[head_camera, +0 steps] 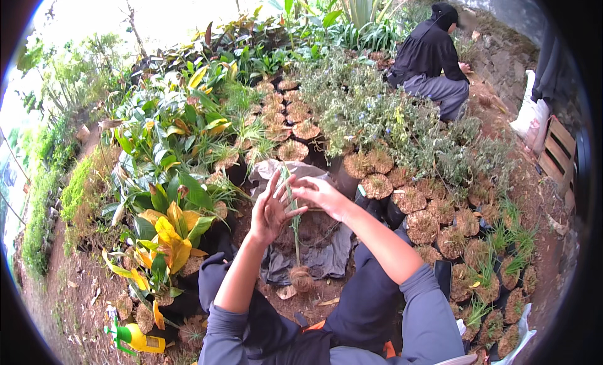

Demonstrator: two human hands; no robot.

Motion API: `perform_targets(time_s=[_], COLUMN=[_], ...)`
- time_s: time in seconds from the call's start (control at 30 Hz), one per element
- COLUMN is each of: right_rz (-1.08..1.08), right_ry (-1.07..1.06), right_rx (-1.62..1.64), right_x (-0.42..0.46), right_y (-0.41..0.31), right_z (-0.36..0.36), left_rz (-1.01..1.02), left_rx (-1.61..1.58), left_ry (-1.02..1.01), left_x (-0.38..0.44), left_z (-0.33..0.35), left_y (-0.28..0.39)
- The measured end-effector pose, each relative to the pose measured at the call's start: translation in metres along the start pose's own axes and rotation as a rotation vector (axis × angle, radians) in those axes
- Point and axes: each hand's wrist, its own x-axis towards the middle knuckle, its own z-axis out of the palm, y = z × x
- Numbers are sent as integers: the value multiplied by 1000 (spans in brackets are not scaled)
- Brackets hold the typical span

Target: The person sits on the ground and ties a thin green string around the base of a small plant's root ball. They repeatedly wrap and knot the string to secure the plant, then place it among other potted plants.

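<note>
Between my knees stands a slender plant (296, 240) with narrow green leaves drawn upward. Its base rises from a round ball of brown fibre (300, 278). My left hand (269, 214) is beside the leaves with its fingers spread and palm showing. From the other side my right hand (322, 198) reaches to the leaf tops, fingers bent; whether it pinches a leaf or a thin strand cannot be made out. Behind and under the plant lie a dark plastic sheet (337, 252) with loose brown fibre and a pale crumpled sack (264, 171).
Several fibre-topped plant bags (421, 226) crowd the right side. Leafy potted plants (172, 233) stand at left, near a yellow spray bottle (143, 339) with a green head. A person in dark clothes (431, 59) sits at upper right, beyond grey-green bushy plants (377, 113). A wooden crate (556, 151) is at far right.
</note>
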Motion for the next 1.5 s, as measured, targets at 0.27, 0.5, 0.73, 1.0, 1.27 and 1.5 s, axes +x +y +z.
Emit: perform_targets(time_s=[0.27,0.5,0.73,1.0,1.27,1.5], right_rz=[-122,-243,-97,0,-82,-69], right_ry=[65,141,181,173,138,181], right_rx=[-270,-388,-142,132,28,93], right_x=[4,5,5,-3,-4,-4], right_y=[17,21,7,-9,-7,-14], right_z=[-4,3,-9,-5,-2,-1], left_rz=[-17,-48,128,118,-21,63], left_rx=[126,194,135,349,556,519], left_ry=[22,7,198,479,281,356], left_x=[1,-1,1,1,2,3], left_z=[-1,9,1,-6,-4,1], left_y=[-2,0,3,9,-6,-4])
